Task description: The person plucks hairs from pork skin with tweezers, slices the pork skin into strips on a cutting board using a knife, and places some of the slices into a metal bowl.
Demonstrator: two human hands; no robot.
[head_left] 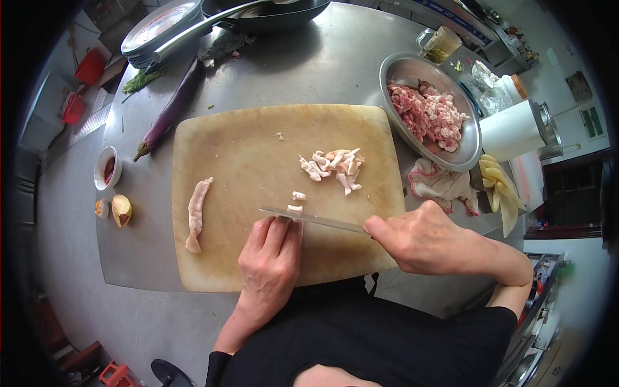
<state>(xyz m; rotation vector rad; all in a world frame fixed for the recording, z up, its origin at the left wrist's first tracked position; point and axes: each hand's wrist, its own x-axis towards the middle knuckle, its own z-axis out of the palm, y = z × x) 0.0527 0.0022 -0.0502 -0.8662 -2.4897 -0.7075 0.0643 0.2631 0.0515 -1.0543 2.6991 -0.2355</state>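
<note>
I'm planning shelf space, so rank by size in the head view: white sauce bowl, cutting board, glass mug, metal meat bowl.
1. Cutting board
2. Metal meat bowl
Glass mug and white sauce bowl: too alike to rank.

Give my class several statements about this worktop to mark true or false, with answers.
1. The right hand grips the knife. True.
2. The eggplant lies on the cutting board. False: the eggplant lies on the metal table, left of the board.
3. The metal bowl holds cut meat. True.
4. The left hand is inside the bowl. False: the left hand is beside the blade, over the board.
</note>
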